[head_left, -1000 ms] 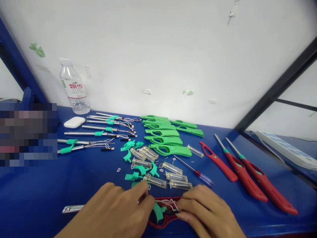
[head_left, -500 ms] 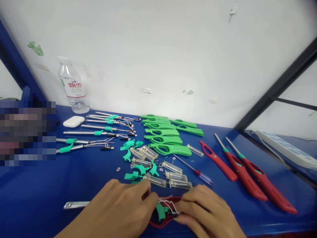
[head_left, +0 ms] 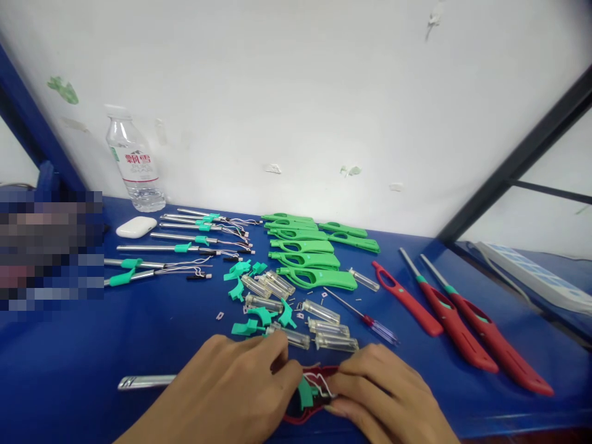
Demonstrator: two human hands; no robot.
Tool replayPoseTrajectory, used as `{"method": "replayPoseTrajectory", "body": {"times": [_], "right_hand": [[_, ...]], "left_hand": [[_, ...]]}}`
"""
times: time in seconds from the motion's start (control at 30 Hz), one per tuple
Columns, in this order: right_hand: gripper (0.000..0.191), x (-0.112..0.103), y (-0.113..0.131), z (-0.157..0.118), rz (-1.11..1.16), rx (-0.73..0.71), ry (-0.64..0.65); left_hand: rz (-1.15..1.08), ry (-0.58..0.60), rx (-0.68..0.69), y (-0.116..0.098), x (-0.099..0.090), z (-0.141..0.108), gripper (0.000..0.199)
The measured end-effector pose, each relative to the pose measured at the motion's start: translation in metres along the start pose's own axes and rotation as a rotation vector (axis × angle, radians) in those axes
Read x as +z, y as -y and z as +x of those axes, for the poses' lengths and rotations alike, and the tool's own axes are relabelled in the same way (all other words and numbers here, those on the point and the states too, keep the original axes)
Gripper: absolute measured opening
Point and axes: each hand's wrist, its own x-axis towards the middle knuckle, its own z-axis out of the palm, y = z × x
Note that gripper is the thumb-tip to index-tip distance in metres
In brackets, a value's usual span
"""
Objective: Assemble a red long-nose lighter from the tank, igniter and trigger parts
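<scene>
Low in the head view, a red lighter half-shell [head_left: 300, 420] lies between my two hands. Inside it show a green trigger piece [head_left: 305, 394], white wires [head_left: 319, 380] and a dark part. My left hand [head_left: 235, 382] grips the shell's left portion, with thumb and index finger bent close together beside the trigger piece. My right hand [head_left: 386, 391] has its fingers wrapped round the right portion, fingertips at the wires and dark part. A metal tube [head_left: 145, 382] sticks out to the left from behind my left hand.
Beyond my hands lie clear fuel tanks [head_left: 324, 312], green trigger pieces [head_left: 238, 269], green shells [head_left: 319, 279] and a screwdriver [head_left: 379, 330]. Wired metal tubes [head_left: 152, 248], a white case [head_left: 136, 227] and a bottle [head_left: 136, 163] are left. Red lighters [head_left: 499, 339] and a red shell [head_left: 411, 302] lie right.
My left hand has shifted slightly right, its thumb nearer the green trigger piece, which also sits slightly further right. My right hand has hardly moved.
</scene>
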Motion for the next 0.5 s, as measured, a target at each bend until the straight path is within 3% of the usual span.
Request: {"method": "replayPoseTrajectory", "body": {"times": [0.5], "right_hand": [[0.046,-0.0017,-0.002,-0.0039,-0.001,-0.006,0.037]], "left_hand": [[-0.022,0.024,0.023,0.0064,-0.0005,-0.0011,0.067]]}}
